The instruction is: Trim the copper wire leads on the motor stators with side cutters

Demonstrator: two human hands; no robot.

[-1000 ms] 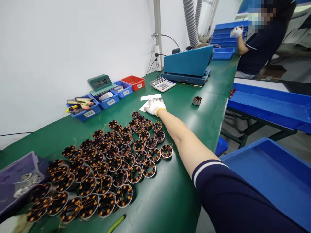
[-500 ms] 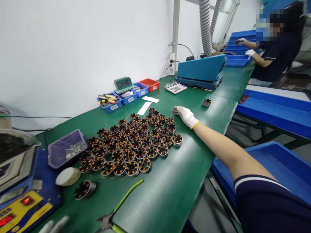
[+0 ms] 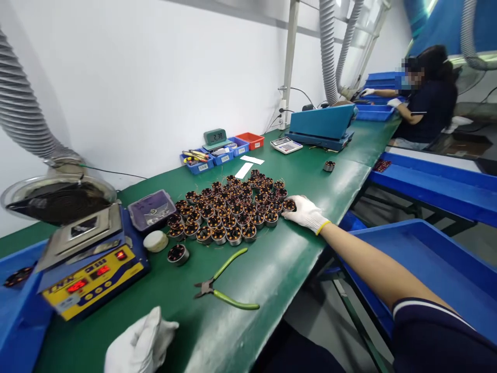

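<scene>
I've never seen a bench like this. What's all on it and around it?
Table: 1, green, centre
Rings: dozens, dark and orange, mid-table; two apart
Pliers: 1, green handles, front
Round pad: 1, white, left of rings
Purple bin: 1, behind pad
Yellow-blue machine: 1, left
Hood: 1, black inside, behind it
Small bins: 3 blue, 1 red, by wall
Clock: 1, green, there
Paper strips: 2, white, behind rings
Calculator: 1, white, rear
Teal machine: 1, rear
Hoses: 4, grey, above
Large trays: several, blue, both sides
Wall: white, behind
Co-worker: 1, dark top, far right
Left hand: white glove, front, fingers curled
Right hand: white glove, fingers around a ring
</scene>
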